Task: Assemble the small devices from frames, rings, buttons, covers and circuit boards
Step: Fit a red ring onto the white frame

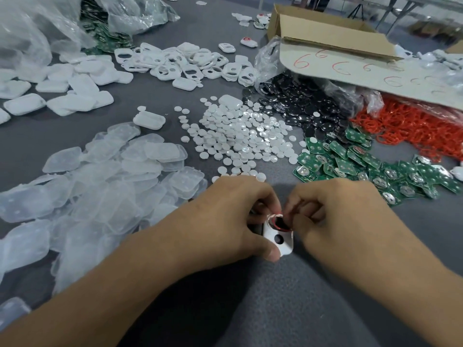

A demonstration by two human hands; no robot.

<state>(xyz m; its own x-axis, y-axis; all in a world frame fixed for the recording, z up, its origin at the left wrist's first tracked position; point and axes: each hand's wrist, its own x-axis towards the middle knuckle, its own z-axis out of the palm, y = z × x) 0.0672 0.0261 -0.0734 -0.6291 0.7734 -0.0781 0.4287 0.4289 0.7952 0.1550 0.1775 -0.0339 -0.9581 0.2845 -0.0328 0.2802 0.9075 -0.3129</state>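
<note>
My left hand (225, 216) grips a white frame (284, 242) with a small round hole, thumb on its near edge. A thin red ring (276, 217) lies at the frame's large opening. My right hand (333, 211) pinches that ring at the frame's far end. On the grey table lie heaps of parts: white frames (190, 63), small white buttons (240, 136), black discs (305, 106), red rings (413, 128), green circuit boards (355, 161), clear covers (105, 181) and white covers (72, 86).
A cardboard box (325, 33) with red scribbles stands at the back right. Clear plastic bags (37, 33) holding more green boards lie at the back left. One finished device with a red mark (248, 42) lies near the box.
</note>
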